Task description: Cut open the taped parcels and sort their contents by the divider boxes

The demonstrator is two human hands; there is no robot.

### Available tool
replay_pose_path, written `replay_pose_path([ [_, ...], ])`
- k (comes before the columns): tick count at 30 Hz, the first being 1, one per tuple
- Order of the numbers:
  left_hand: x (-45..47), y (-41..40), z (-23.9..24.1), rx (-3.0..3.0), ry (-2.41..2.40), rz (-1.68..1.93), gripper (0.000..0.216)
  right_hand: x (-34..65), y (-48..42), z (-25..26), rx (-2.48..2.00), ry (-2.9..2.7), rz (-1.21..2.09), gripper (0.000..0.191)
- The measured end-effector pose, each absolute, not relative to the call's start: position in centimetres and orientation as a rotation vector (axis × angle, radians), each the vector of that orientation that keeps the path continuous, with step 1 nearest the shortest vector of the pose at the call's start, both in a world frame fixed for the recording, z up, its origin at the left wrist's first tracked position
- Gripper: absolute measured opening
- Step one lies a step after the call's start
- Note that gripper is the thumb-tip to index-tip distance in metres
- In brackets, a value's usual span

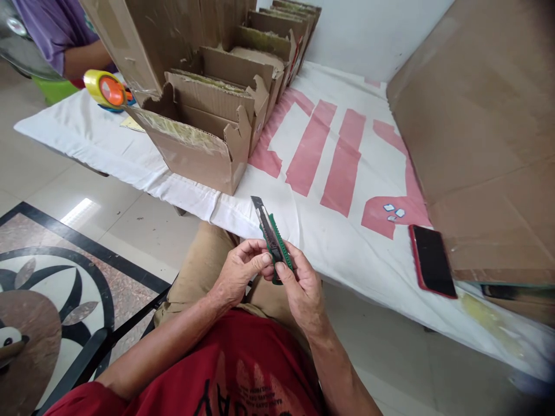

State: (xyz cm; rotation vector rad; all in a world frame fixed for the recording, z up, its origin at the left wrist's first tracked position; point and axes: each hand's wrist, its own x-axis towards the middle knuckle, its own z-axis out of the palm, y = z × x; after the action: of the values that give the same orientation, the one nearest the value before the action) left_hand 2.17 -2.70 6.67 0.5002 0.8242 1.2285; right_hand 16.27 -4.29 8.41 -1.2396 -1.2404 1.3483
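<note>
A green utility knife (272, 234) with its blade pushed out points up and away from me, just in front of the table's near edge. My left hand (240, 273) pinches the knife's lower body with thumb and fingers. My right hand (300, 286) wraps round the handle end from the right. Both hands hover over my lap, above tan trousers and a red shirt.
A white cloth with pink stripes covers the table (347, 231). A row of open cardboard boxes (203, 136) stands at the left. A large flat cardboard sheet (481, 133) lies at the right, beside a red-cased phone (431, 261). A yellow tape roll (105, 88) and another person's purple sleeve (52, 26) are far left.
</note>
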Motion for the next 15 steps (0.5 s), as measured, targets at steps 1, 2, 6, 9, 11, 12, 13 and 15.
replay_pose_path([
  [1,2.3,-2.8,6.6,0.526,0.827,1.225,0.047,16.2,-4.4,8.6,-1.263,-1.289,1.302,0.037],
  [2,2.3,-2.9,6.6,0.546,0.830,1.218,0.046,16.2,-4.4,8.7,-1.277,-1.325,1.273,0.037],
  [6,2.2,-2.7,6.8,0.597,0.807,1.203,0.043,16.0,-4.9,9.1,-1.299,-1.417,1.246,0.040],
  [9,1.8,-2.5,7.2,0.676,0.760,1.179,0.042,16.1,-5.1,9.0,-1.304,-1.462,1.287,0.046],
  [11,1.5,-2.4,7.5,0.736,0.734,1.167,0.041,16.2,-5.1,8.9,-1.281,-1.447,1.335,0.047],
  [12,1.3,-2.3,7.6,0.757,0.726,1.163,0.041,16.2,-5.0,8.8,-1.265,-1.426,1.360,0.048],
  [13,1.2,-2.3,7.7,0.772,0.722,1.158,0.041,16.2,-5.0,8.8,-1.247,-1.402,1.384,0.048],
  [15,1.1,-2.2,7.8,0.790,0.723,1.150,0.042,16.2,-4.9,8.6,-1.226,-1.353,1.417,0.048],
])
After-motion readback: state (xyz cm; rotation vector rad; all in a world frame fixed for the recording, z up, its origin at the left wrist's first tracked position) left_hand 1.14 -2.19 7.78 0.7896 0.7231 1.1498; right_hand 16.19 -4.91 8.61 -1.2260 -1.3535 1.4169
